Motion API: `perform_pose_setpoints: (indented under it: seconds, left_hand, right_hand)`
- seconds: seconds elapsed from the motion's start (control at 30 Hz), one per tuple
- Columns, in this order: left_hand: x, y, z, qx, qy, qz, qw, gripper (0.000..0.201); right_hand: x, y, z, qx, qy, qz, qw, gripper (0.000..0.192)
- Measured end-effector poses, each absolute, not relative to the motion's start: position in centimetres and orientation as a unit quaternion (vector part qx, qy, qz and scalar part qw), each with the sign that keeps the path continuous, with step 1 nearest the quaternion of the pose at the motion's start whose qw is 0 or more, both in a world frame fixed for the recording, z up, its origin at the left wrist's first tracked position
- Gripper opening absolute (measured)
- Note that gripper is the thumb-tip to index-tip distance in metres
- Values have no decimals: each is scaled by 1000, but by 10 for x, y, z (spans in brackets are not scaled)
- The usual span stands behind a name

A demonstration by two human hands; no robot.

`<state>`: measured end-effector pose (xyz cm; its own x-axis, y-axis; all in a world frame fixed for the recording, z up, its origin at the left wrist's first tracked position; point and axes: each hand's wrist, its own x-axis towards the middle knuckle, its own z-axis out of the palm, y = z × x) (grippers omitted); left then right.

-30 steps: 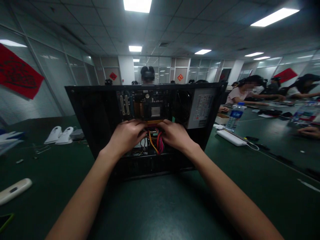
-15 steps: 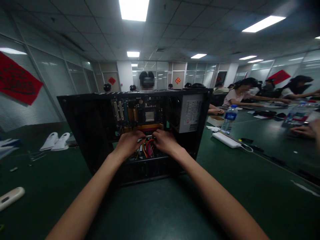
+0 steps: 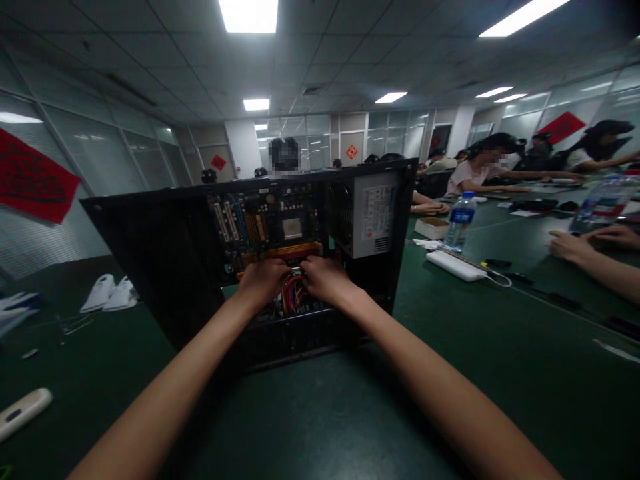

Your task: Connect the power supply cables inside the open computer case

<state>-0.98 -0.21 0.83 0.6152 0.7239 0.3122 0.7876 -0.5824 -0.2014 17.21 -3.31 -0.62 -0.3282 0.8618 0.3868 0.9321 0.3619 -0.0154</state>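
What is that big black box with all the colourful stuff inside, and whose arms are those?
The picture comes from a camera worn on a person's head, so the two arms are that person's own. The black box is a computer case with its side off, standing on a green table. Inside are a circuit board and a grey power box. The left hand and right hand are both in the case at a bunch of coloured wires; their fingers are hidden, so I cannot tell what they grip. A water bottle stands to the right, where other people sit.
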Motion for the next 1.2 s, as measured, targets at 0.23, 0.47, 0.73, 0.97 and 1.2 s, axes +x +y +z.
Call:
perform_pose_setpoints:
  seconds: [0.23,0.47,0.73,0.97,1.2]
  left_hand:
    - [-8,-2,5,-882,-431,-97,164,26]
    - [-8,-1,4,-871,-451,-103,164,27]
    - [-1,-3,9,-855,-479,-97,173,27]
    - [-1,-2,6,-856,-472,-100,185,29]
    - [1,-1,4,-854,-478,-78,190,31]
  right_hand:
    - [172,-34,-8,-555,-811,-100,159,20]
    - [172,-33,-10,-552,-811,-106,164,19]
    - [173,-34,-8,-547,-818,-80,160,19]
    - [175,-33,-10,-541,-822,-71,162,17]
    - [174,-33,-9,-528,-832,-65,160,16]
